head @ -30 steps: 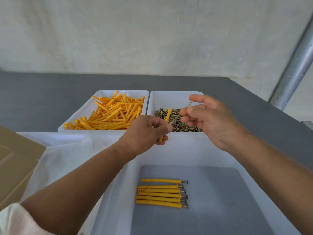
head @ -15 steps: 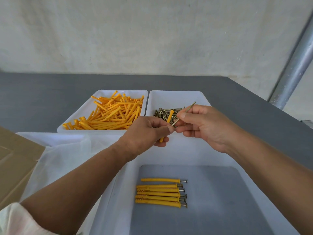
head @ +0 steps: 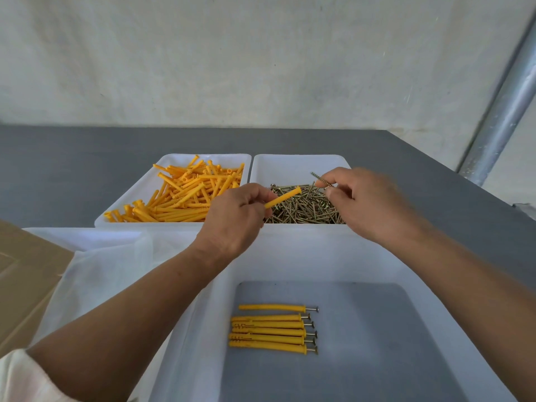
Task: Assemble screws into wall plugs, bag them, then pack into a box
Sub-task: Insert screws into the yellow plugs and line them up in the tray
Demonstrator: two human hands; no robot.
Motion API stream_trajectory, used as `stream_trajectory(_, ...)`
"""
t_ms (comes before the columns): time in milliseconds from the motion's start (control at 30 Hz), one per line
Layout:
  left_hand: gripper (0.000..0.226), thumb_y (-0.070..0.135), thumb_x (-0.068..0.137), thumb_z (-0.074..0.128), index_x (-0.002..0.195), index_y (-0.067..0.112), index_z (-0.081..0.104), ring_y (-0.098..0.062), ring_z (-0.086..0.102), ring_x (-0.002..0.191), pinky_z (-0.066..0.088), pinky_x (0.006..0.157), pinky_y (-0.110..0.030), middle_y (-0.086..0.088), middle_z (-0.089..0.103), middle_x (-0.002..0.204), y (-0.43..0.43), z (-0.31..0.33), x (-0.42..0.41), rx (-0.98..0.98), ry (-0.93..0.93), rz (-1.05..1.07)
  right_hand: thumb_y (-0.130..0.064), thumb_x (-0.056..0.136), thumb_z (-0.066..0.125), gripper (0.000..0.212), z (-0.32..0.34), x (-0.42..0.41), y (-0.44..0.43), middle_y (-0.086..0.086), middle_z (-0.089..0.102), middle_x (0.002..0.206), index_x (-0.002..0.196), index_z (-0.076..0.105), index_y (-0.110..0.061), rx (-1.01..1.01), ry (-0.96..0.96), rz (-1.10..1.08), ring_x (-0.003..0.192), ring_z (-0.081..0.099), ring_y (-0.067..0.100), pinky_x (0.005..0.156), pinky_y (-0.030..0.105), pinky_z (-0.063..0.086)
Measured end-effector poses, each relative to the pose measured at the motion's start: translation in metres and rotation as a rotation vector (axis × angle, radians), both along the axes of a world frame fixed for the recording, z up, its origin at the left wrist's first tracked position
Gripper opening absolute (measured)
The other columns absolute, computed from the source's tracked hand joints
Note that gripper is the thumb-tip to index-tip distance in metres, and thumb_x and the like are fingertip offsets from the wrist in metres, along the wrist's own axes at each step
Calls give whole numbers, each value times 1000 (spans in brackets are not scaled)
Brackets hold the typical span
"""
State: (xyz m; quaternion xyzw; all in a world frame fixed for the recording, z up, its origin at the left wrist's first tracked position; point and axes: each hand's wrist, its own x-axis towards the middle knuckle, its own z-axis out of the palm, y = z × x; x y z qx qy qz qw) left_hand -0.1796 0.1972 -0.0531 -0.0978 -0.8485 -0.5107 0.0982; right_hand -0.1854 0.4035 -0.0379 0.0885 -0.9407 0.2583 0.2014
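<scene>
Over the screw tray (head: pixel 298 162) at the far middle of the bench (head: pixel 72 169): left hand (head: pixel 232 219) pinching a yellow wall plug (head: pixel 282 197) by its lower end between thumb and curled fingers, free end aimed up and right. Right hand (head: pixel 368 201), slightly blurred, pinching a single screw (head: pixel 320 179) between thumb and fingertips, threaded end up and left, just apart from the plug. Heap of loose screws (head: pixel 304 208) beneath both. Just left, plug tray (head: pixel 174 159) with loose plugs (head: pixel 188 195). Along the near edge, white tub (head: pixel 290 250) with six assembled sets (head: pixel 272 329) side by side, screw heads rightward. Near left corner: cardboard box (head: pixel 23 271), clear plastic bags (head: pixel 101 271).
</scene>
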Motion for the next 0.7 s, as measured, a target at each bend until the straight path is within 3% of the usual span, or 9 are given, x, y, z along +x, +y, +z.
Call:
stream_trajectory(133, 39, -1, 89, 44, 78, 28, 67, -14, 55, 71, 47, 65, -31, 3, 66, 79, -1, 1, 1, -7, 3, 36, -24, 99, 47, 30, -4, -2, 3, -6, 50, 83, 116, 68, -36, 166, 5, -10, 78, 48, 15, 62, 27, 31)
stream_trajectory(433, 42, -1, 90, 41, 76, 29, 66, -14, 55, 70, 49, 66, -33, 1, 67, 79, -1, 2, 2, -49, 8, 52, -25, 98, 48, 32, -10, -1, -2, -10, 44, 78, 118, 68, -41, 259, 45, 30, 81, 46, 15, 64, 30, 34)
stream_trajectory(567, 39, 0, 91, 41, 79, 29, 66, -19, 57, 71, 51, 66, -36, 0, 67, 80, 0, 1, 4, -108, 28, 52, -27, 98, 48, 31, -11, -1, -4, -13, 40, 75, 117, 68, -41, 278, 52, 41, 80, 43, 14, 61, 29, 29)
stream_trajectory(700, 38, 2, 90, 42, 82, 28, 68, -24, 62, 77, 53, 66, -38, -1, 68, 80, 0, -1, 4, -177, 46, 46, -28, 96, 50, 29, -11, 1, -7, -14, 41, 78, 118, 66, -39, 302, 52, 57, 83, 43, 13, 65, 29, 33)
